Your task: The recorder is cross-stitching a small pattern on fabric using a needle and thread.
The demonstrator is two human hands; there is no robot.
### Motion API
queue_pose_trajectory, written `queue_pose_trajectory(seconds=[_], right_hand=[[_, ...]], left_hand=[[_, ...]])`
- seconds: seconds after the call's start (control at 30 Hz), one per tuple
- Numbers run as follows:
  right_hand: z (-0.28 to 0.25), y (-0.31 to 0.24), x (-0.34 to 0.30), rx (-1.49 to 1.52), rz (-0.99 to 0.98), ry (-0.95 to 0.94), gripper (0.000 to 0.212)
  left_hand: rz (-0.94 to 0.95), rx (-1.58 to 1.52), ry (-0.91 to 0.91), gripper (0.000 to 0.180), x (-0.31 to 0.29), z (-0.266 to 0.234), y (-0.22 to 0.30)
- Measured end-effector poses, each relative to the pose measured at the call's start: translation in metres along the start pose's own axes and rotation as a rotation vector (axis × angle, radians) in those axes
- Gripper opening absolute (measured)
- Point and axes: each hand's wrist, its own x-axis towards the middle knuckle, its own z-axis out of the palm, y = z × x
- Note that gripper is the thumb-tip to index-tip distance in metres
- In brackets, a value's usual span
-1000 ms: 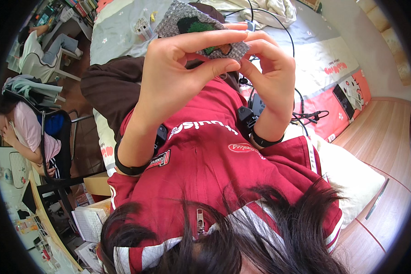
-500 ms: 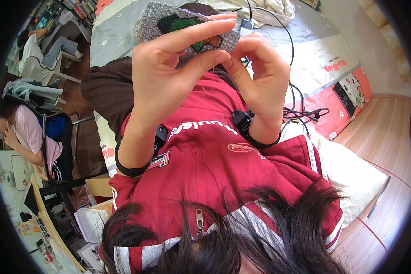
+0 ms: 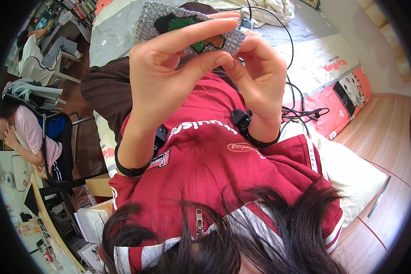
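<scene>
Grey knitted fabric [image 3: 187, 25], stitched with a green and orange motif, was held up above a red jacket [image 3: 214, 160] as the needlework appeared to be under way. Left hand [image 3: 169, 77] pinched its lower edge between thumb and extended forefinger; right hand [image 3: 255, 77] curled fingers shut at the corner. Any next stitch would seemingly demand a steady, taut hold.

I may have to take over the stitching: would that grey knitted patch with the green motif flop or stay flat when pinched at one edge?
The grey knitted patch with the green motif probably flops: it looks like soft yarn. The left hand and right hand pinch it with fingertips alone, suggesting it is light. The fuzzy surface seems unlikely to slip.
</scene>
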Motion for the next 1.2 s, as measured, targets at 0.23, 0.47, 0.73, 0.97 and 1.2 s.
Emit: queue_pose_trajectory(seconds=[0.23, 0.47, 0.73, 0.97, 1.2], right_hand=[[0.0006, 0.0006, -0.0008, -0.007, 0.006, 0.018, 0.013], [0.0003, -0.0004, 0.0025, -0.196, -0.097, 0.086, 0.013], [-0.0003, 0.0009, 0.003, -0.272, -0.143, 0.158, 0.014], [-0.0002, 0.0012, 0.0024, -0.283, -0.15, 0.172, 0.014], [-0.0009, 0.0035, 0.0037, -0.266, -0.15, 0.18, 0.014]], left_hand=[[0.002, 0.006, -0.011, 0.038, -0.0006, 0.0002, 0.001], [-0.047, -0.019, -0.012, 0.038, -0.0011, 0.0004, 0.0008], [-0.054, -0.039, -0.026, 0.038, -0.0003, 0.003, 0.0011], [-0.063, -0.039, -0.035, 0.038, -0.0004, 0.0031, 0.0012], [-0.093, -0.044, -0.016, 0.037, 0.0006, 0.003, -0.0007]])
